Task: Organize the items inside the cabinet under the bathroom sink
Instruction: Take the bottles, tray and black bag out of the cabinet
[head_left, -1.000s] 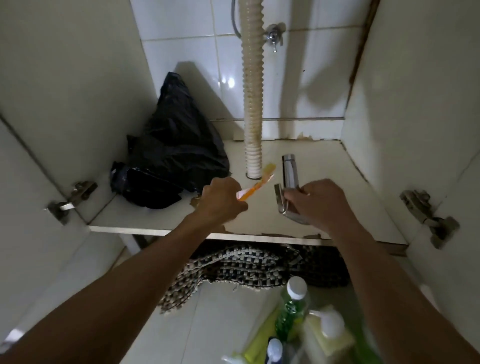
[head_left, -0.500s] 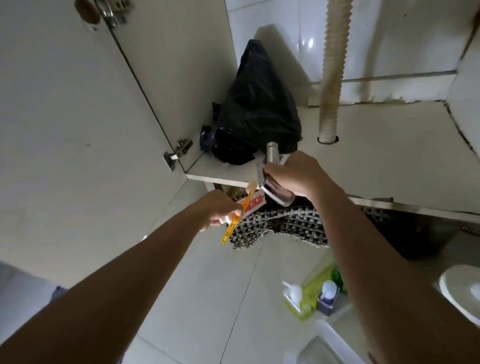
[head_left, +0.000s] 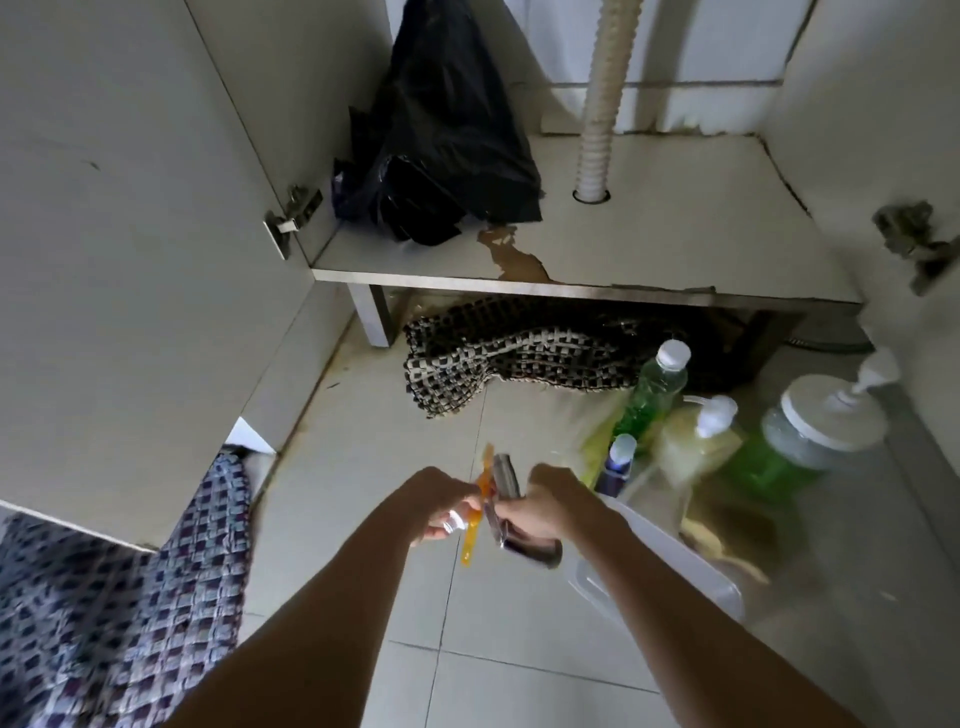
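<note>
My left hand (head_left: 434, 501) grips an orange toothbrush (head_left: 474, 535) together with a small pale item, low over the floor tiles. My right hand (head_left: 543, 506) grips a chrome spray head (head_left: 506, 480) right beside it; the two hands almost touch. The cabinet shelf (head_left: 649, 244) lies beyond them, bare except for a black plastic bag (head_left: 441, 140) at its back left and the ribbed drain hose (head_left: 597, 104) going through a hole.
A white tub (head_left: 670, 566) on the floor at right sits by a green bottle (head_left: 655, 389), pump bottles (head_left: 711, 431) and a lidded jar (head_left: 821, 421). A woven mat (head_left: 519, 353) lies under the shelf. Open cabinet doors (head_left: 130, 260) flank both sides.
Both hands have pulled back out of the cabinet and down toward the floor, carrying the toothbrush and the spray head. The view has tilted down and right, showing the tub and bottles.
</note>
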